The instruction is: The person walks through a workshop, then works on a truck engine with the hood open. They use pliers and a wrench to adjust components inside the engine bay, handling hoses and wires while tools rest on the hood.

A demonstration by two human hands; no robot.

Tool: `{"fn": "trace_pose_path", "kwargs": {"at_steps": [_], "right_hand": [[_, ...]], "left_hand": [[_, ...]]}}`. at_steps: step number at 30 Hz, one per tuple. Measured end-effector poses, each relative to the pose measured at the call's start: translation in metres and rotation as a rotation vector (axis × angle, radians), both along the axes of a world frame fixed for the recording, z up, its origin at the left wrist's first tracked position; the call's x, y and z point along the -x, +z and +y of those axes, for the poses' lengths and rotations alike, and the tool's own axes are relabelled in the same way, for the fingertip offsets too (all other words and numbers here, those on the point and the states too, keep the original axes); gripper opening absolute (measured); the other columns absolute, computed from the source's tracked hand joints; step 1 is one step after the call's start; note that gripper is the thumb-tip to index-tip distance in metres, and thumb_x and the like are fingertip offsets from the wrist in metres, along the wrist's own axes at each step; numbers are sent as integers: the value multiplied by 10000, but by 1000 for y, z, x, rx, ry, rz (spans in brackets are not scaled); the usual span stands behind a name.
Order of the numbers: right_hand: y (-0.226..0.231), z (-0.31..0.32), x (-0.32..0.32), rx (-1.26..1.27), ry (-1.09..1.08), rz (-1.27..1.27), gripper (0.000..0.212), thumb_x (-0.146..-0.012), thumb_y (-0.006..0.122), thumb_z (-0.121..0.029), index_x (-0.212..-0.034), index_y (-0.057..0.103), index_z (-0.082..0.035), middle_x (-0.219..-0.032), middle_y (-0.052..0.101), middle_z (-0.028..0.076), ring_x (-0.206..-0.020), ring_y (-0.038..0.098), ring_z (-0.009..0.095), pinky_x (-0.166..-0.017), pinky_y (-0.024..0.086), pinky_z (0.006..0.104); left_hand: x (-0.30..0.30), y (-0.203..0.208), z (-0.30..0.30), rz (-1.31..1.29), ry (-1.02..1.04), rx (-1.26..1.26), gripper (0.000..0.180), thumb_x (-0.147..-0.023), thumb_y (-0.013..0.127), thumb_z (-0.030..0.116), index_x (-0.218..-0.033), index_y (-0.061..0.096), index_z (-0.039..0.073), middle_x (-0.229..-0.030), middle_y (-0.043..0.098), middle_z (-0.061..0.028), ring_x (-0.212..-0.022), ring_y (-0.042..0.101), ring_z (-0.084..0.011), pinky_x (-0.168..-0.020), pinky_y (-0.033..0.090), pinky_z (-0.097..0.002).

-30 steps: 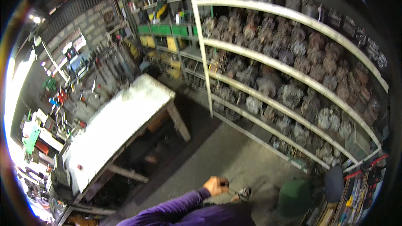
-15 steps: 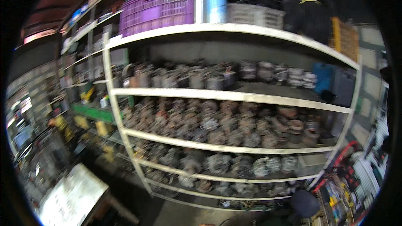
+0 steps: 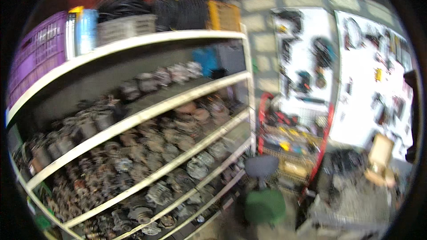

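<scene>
Green-cushioned chair (image 3: 264,206) with a rounded dark grey backrest (image 3: 261,166) stands at the lower middle of the frame; half a second ago its backrest was at the lower right. Both hands are outside the frame, so I cannot tell whether they grip anything; a second ago one hand, below a purple sleeve, showed at the bottom middle. Just beyond the chair, right of centre, is a red-framed cart (image 3: 330,120) loaded with small items, now much more fully in view. From the middle to the left runs a white metal shelving rack (image 3: 191,36) crowded with rusty brown and grey metal parts (image 3: 195,166). Its purple plastic crate (image 3: 40,58) has shifted from the upper middle to the upper left. White tool panels (image 3: 360,124) and an open cardboard box (image 3: 380,153) now show at the right, while the white tabletop has left the lower left.
</scene>
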State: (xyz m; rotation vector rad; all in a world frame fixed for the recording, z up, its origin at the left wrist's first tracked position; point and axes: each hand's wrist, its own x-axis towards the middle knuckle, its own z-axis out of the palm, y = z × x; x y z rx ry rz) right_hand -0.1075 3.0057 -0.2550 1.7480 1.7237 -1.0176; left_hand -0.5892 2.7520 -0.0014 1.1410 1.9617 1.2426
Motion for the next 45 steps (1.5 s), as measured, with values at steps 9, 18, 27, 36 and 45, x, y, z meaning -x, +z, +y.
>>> {"fn": "trace_pose_path", "kwargs": {"at_steps": [9,18,27,36,45], "right_hand": [[9,-280,-69,272,-576,89,348,-913,711,-340,-777,734,-20,-695,704,105,-565,656,229,-543,531,373],[76,-388,-145,128,-824,-64,310,-919,689,-313,-935,756,-11,-788,740,125,-592,686,238,-536,555,416],[107,-392,-126,-89,-666,166,425,-822,658,-335,-1000,722,46,-990,711,293,-976,689,427,-874,528,477],[81,-511,-194,-159,-756,255,478,-826,672,-342,-1100,716,47,-1034,720,284,-1016,698,402,-908,532,443],[-27,-855,-298,31,-638,-170,391,-995,531,-343,-1033,757,-26,-974,759,158,-851,739,285,-734,578,425]], "left_hand": [[-52,-17,0,-176,-277,211,359,-773,716,260,-958,701,-47,-768,697,-109,-697,624,-163,-672,525,-352],[-127,-10,-2,-315,-591,162,167,-812,709,85,-934,695,-27,-819,704,-45,-764,647,-109,-686,529,-294],[-170,-32,-28,-315,-592,122,213,-760,704,113,-922,726,-24,-800,731,-80,-726,674,-128,-672,549,-303],[-293,-25,-127,-95,-731,138,370,-740,737,236,-992,737,-35,-889,762,-149,-807,717,-227,-751,560,-355],[-482,44,-195,-70,-1306,272,150,-810,696,90,-919,713,-10,-790,704,-32,-763,643,-86,-715,520,-279]]}}
